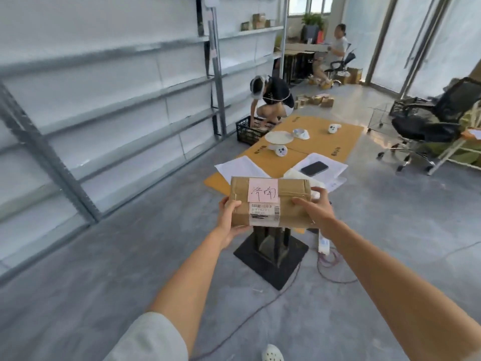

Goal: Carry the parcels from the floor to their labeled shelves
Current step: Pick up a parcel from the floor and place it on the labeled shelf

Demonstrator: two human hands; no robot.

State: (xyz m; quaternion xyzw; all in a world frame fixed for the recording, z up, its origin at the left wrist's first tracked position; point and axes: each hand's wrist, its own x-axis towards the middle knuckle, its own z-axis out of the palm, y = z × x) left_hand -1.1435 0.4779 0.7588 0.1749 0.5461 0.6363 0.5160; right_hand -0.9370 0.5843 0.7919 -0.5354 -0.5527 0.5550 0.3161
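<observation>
I hold a brown cardboard parcel point(291, 194) in front of me at chest height, above the floor. A pink handwritten note and a white barcode label are stuck on its top face. My left hand point(230, 220) grips its left end, thumb on top. Its right end sits in my right hand point(316, 207), fingers over the top. Grey metal shelves point(109, 105) run along the left wall, mostly bare. A few small boxes point(257, 22) stand on a far upper shelf.
A black stand base point(270, 259) with cables sits on the floor right below the parcel. Beyond it lies a cardboard sheet point(317, 142) with papers, a phone and plates. A crouching person point(273, 100) bends over a black crate. Office chairs stand at right.
</observation>
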